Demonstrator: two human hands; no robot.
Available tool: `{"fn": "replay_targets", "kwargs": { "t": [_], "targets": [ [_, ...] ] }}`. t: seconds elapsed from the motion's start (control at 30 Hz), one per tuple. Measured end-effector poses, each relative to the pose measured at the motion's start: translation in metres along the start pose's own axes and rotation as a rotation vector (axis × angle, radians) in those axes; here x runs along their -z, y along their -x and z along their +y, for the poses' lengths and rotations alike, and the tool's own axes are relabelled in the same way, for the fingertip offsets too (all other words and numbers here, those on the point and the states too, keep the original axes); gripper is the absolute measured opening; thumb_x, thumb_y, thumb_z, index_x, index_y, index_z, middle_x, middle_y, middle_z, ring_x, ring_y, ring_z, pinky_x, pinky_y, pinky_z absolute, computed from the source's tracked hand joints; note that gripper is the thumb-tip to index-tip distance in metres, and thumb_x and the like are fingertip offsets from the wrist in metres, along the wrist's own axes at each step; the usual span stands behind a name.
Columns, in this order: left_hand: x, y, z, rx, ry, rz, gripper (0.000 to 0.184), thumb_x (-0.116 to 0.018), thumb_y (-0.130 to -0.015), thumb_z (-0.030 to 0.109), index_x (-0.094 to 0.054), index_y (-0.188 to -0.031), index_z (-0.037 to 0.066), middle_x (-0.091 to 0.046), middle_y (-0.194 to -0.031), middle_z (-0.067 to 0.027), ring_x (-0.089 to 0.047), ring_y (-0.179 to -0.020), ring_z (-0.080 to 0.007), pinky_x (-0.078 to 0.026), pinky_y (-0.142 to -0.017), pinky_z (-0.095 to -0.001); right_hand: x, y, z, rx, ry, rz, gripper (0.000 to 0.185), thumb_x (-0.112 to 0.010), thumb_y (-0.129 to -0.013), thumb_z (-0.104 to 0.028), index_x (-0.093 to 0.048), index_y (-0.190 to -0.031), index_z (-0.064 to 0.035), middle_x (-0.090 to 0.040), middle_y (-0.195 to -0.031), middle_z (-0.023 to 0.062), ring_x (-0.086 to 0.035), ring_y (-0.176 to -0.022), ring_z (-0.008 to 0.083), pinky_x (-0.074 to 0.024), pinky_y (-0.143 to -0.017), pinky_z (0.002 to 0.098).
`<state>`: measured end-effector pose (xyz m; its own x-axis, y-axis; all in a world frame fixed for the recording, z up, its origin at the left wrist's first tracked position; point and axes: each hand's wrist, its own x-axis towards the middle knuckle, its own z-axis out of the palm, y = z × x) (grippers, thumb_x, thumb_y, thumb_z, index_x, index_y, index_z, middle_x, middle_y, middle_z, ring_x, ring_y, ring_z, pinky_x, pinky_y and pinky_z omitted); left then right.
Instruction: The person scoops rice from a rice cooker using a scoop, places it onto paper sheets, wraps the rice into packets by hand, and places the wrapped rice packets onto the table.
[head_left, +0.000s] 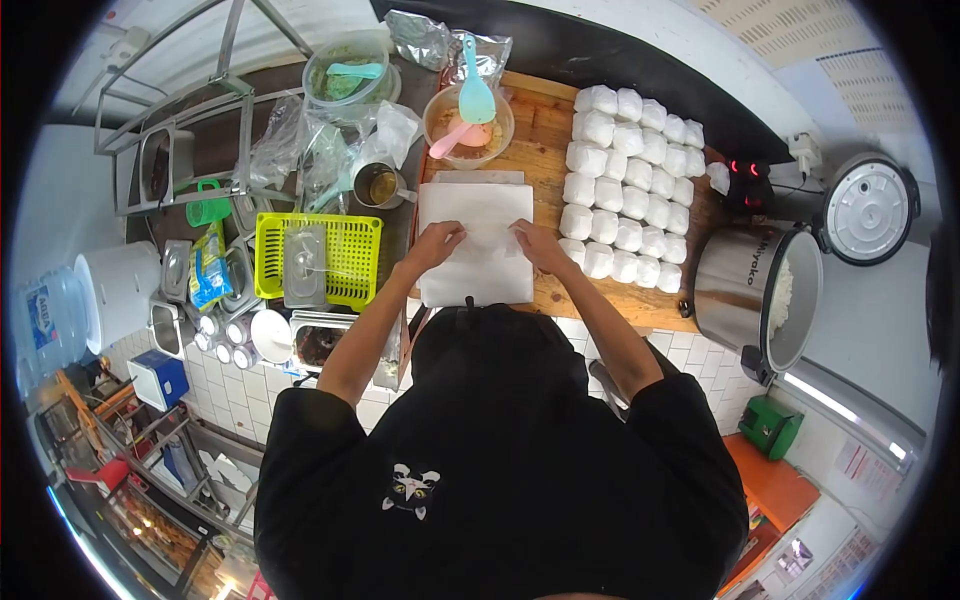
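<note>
A stack of white paper sheets [476, 270] lies on the wooden table in front of me. At its left side is my left hand [439, 244], fingers curled together at the paper; whatever they pinch is too small to make out. On the right side, my right hand [535, 246] has its fingertips pressed together at the sheet's edge, and what is between them is unclear. Beyond the paper stands a tub [440, 110] with a pink spoon [450, 141] and a turquoise rice paddle [476, 100]. Rows of white wrapped bundles [628, 185] sit to the right.
A yellow-green basket [268, 262] holds a metal lid at the left. Near it are a metal cup [380, 186], plastic bags and a tub of green food [348, 80]. An open rice cooker [735, 275] stands at the right, its lid [868, 209] behind.
</note>
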<state>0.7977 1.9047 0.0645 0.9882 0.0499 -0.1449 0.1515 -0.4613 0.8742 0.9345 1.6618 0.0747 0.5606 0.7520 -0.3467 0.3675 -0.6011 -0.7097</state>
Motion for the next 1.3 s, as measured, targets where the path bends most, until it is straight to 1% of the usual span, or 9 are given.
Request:
{"fn": "replay_targets", "kwargs": {
  "t": [0.07,0.17,0.37,0.57,0.8,0.9,0.97,1.07,1.3],
  "targets": [
    [-0.003,-0.001,-0.002,0.002,0.013,0.029,0.023,-0.060,-0.095,0.018,-0.064,-0.096,-0.005,-0.068,-0.090,-0.0207,-0.065,-0.083,-0.0337,-0.049,-0.075,-0.0409,-0.005,0.001,0.001,0.229,-0.059,0.202,0.034,-0.068,-0.089,-0.031,-0.062,-0.110,-0.0061,-0.067,-0.091,0.0150,-0.066,-0.085,0.0320,-0.0504,-0.075,0.0425],
    [-0.012,-0.003,-0.010,0.023,-0.018,0.075,0.025,-0.061,-0.093,0.020,-0.063,-0.094,-0.005,-0.067,-0.089,-0.0219,-0.065,-0.086,-0.0371,-0.048,-0.076,-0.0430,-0.007,-0.007,-0.018,0.212,-0.057,0.121,0.031,-0.067,-0.090,-0.034,-0.067,-0.097,-0.0036,-0.066,-0.079,0.0134,-0.063,-0.072,0.0293,-0.0472,-0.067,0.0412],
    [-0.006,-0.004,-0.010,0.087,-0.030,-0.037,0.030,-0.070,-0.086,0.025,-0.066,-0.094,-0.004,-0.068,-0.091,-0.0220,-0.066,-0.087,-0.0353,-0.049,-0.078,-0.0414,-0.013,-0.025,-0.004,-0.124,-0.176,0.000,0.033,-0.071,-0.087,-0.036,-0.069,-0.085,-0.0027,-0.062,-0.067,0.0082,-0.053,-0.061,0.0203,-0.0420,-0.060,0.0361],
    [0.007,-0.004,-0.037,0.203,0.055,-0.056,0.024,-0.073,-0.082,0.020,-0.070,-0.094,0.000,-0.070,-0.088,-0.0204,-0.068,-0.084,-0.0335,-0.051,-0.078,-0.0400,-0.013,-0.032,0.028,-0.052,-0.418,-0.103,0.029,-0.075,-0.084,-0.030,-0.070,-0.088,-0.0025,-0.068,-0.076,0.0075,-0.060,-0.068,0.0189,-0.0474,-0.066,0.0332],
    [-0.010,-0.007,-0.017,0.207,-0.392,-0.007,0.018,-0.075,-0.078,0.019,-0.069,-0.088,0.005,-0.068,-0.085,-0.0164,-0.067,-0.084,-0.0318,-0.052,-0.081,-0.0435,-0.012,-0.037,0.004,0.094,0.179,0.014,0.019,-0.075,-0.074,-0.012,-0.067,-0.090,-0.0044,-0.068,-0.085,0.0127,-0.065,-0.086,0.0316,-0.0499,-0.076,0.0429],
    [-0.017,-0.008,0.005,-0.019,-0.720,0.298,0.019,-0.075,-0.078,0.021,-0.066,-0.088,0.008,-0.065,-0.086,-0.0123,-0.065,-0.086,-0.0317,-0.050,-0.083,-0.0412,-0.026,-0.036,-0.010,0.072,0.276,0.212,0.017,-0.075,-0.073,-0.011,-0.064,-0.085,-0.0051,-0.064,-0.085,0.0132,-0.063,-0.086,0.0346,-0.0493,-0.074,0.0457],
    [-0.011,-0.010,0.002,-0.023,-0.697,0.232,0.019,-0.075,-0.078,0.019,-0.065,-0.089,0.008,-0.062,-0.086,-0.0105,-0.064,-0.086,-0.0315,-0.049,-0.083,-0.0402,-0.026,-0.032,-0.019,0.167,0.369,0.432,0.018,-0.075,-0.074,-0.012,-0.061,-0.082,-0.0056,-0.062,-0.085,0.0127,-0.062,-0.086,0.0340,-0.0490,-0.073,0.0460],
    [-0.017,-0.006,-0.007,0.000,-0.679,0.116,0.018,-0.072,-0.078,0.018,-0.063,-0.090,0.008,-0.061,-0.086,-0.0096,-0.063,-0.086,-0.0307,-0.049,-0.082,-0.0403,-0.034,-0.035,0.009,0.105,0.204,0.142,0.016,-0.073,-0.075,-0.012,-0.062,-0.085,-0.0057,-0.061,-0.089,0.0110,-0.061,-0.089,0.0322,-0.0502,-0.074,0.0448],
    [-0.028,0.034,-0.010,-0.091,-0.577,0.059,0.017,-0.058,-0.086,0.011,-0.065,-0.100,0.005,-0.066,-0.103,-0.0124,-0.065,-0.092,-0.0259,-0.049,-0.082,-0.0423,-0.054,0.012,0.007,0.357,0.297,0.363,0.018,-0.065,-0.083,-0.010,-0.064,-0.100,-0.0039,-0.064,-0.105,0.0100,-0.062,-0.099,0.0319,-0.0529,-0.083,0.0393]
  ]
}}
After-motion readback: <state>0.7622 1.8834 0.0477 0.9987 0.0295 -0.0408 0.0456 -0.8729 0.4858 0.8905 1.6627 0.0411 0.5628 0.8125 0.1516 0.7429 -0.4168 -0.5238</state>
